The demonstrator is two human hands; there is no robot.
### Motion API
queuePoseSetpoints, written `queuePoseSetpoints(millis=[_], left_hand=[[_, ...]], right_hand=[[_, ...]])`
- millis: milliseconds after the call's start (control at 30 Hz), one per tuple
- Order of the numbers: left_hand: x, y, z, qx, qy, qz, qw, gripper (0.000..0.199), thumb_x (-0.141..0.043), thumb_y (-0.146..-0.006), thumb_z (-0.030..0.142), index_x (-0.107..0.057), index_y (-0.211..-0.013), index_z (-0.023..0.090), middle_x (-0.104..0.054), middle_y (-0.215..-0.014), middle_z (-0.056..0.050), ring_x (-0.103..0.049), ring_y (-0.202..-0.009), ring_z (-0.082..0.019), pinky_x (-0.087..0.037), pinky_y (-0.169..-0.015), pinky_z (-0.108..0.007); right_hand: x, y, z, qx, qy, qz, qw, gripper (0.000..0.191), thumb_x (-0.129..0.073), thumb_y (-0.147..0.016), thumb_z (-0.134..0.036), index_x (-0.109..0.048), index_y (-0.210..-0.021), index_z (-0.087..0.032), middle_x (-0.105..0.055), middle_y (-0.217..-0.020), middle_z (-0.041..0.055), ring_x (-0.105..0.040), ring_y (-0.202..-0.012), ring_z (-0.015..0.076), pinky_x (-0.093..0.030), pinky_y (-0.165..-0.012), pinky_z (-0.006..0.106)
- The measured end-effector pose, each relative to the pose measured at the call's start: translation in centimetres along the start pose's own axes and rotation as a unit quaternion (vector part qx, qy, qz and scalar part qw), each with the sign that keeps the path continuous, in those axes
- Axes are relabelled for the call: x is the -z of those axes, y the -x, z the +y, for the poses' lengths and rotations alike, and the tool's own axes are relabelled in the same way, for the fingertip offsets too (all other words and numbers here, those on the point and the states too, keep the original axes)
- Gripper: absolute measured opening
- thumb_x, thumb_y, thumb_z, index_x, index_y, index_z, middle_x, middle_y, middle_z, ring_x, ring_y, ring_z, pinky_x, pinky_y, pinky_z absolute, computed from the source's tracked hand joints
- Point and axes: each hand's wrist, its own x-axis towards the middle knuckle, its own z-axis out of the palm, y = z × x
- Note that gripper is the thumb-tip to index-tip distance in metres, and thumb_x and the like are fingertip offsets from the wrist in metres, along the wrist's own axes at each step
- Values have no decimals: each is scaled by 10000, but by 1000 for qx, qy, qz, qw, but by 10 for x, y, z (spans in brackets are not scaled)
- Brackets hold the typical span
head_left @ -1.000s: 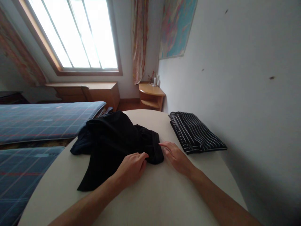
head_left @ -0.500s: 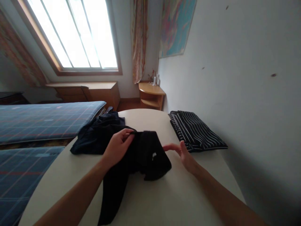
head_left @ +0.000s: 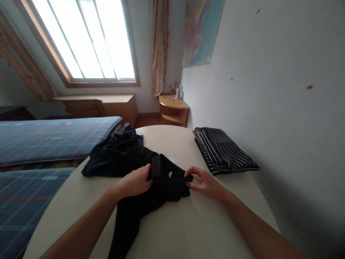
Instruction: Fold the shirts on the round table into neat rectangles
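A pair of black pants [head_left: 164, 189] lies spread across the round table [head_left: 172, 230], its waistband toward the right and one leg running down to the near edge. A small white label [head_left: 170, 175] shows inside the waistband. My left hand [head_left: 134, 183] is closed on the waistband's left part, its fingertips partly hidden by the cloth. At the right end of the waistband, my right hand [head_left: 203, 181] pinches the edge between thumb and fingers. Dark navy clothing [head_left: 107, 153] lies crumpled at the table's back left, meeting the pants.
A folded black cloth with white stripes [head_left: 223, 151] lies at the table's right, by the white wall [head_left: 283, 126]. Blue plaid mattresses [head_left: 54, 140] stand to the left. Beyond are a wooden desk [head_left: 118, 104], a corner shelf [head_left: 174, 102] and a window.
My right hand has come in from beside the pants and taken the waistband's right end. The waistband has been lowered and turned flatter; my left hand has shifted slightly down.
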Motion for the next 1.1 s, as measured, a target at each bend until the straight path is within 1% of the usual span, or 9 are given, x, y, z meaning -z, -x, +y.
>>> queuePoseSetpoints(millis=[233, 300, 400, 500, 667, 800, 967, 1033, 1100], left_hand=[[8, 16, 31, -144, 157, -145, 966, 236, -505, -804, 188, -575, -1028, 215, -711, -937, -17, -659, -818, -194, -514, -713, -268], [11, 12, 28, -139, 192, -81, 968, 211, -489, -822, 197, -570, -1016, 212, -692, -929, -9, -643, -826, -184, -509, -738, -271], [11, -4, 8, -45, 194, 119, 973, 175, -433, -884, 253, -546, -1009, 208, -668, -870, -18, -633, -795, -193, -500, -738, -299], [8, -18, -14, 48, 120, 218, 967, 254, -409, -945, 329, -530, -1131, 204, -698, -939, -64, -677, -881, -248, -493, -781, -344], [-1, -18, -14, 71, -21, 120, 990, 441, -493, -948, 493, -563, -1260, 188, -729, -1047, -146, -691, -1038, -335, -497, -861, -396], [-1, -6, 0, 35, -69, 86, 993, 529, -614, -875, 374, -535, -1357, 171, -732, -1095, -163, -710, -997, -356, -518, -829, -401], [9, 14, 15, -38, 24, -43, 998, 474, -614, -817, 240, -615, -1290, 263, -751, -926, -27, -745, -830, -275, -537, -746, -305], [18, 20, 20, -44, 103, -137, 984, 377, -588, -839, 256, -665, -1207, 290, -729, -838, 26, -721, -647, -201, -519, -642, -256], [28, 23, 20, -43, 163, -162, 972, 321, -562, -873, 324, -687, -1165, 276, -708, -809, 34, -677, -568, -165, -479, -559, -231]], right_hand=[[13, 6, 5, 32, -113, 173, 978, 195, -609, -827, -322, -560, -1003, -251, -597, -840, 16, -586, -737, 167, -512, -651, 288], [12, 4, 7, 27, -110, 225, 968, 228, -602, -871, -380, -545, -1063, -272, -620, -896, 33, -611, -788, 185, -533, -685, 314], [10, -2, 11, 6, -93, 276, 957, 412, -562, -924, -456, -464, -1289, -294, -628, -1149, 91, -633, -946, 211, -558, -816, 376], [5, -6, 15, -7, -98, 246, 964, 646, -548, -941, -454, -256, -1498, -310, -511, -1423, 141, -634, -987, 195, -557, -894, 408], [2, -1, 11, 20, -28, 103, 994, 787, -636, -890, -354, -227, -1558, -282, -340, -1590, 135, -534, -1284, 251, -436, -1103, 486], [4, 4, 3, 16, -1, 39, 999, 816, -678, -824, -251, -302, -1548, -243, -406, -1556, 125, -509, -1335, 266, -415, -1133, 464], [10, 5, 0, 40, 0, 47, 998, 713, -565, -766, -113, -443, -1454, -258, -582, -1404, 89, -621, -1202, 226, -472, -1075, 427], [14, 4, -1, 40, 31, 78, 996, 581, -532, -765, -103, -569, -1322, -263, -672, -1267, 60, -646, -1152, 225, -482, -1059, 435], [19, 2, -1, 46, 63, 138, 987, 397, -503, -798, -114, -670, -1126, -264, -716, -1150, 44, -661, -1109, 231, -494, -1040, 447]])
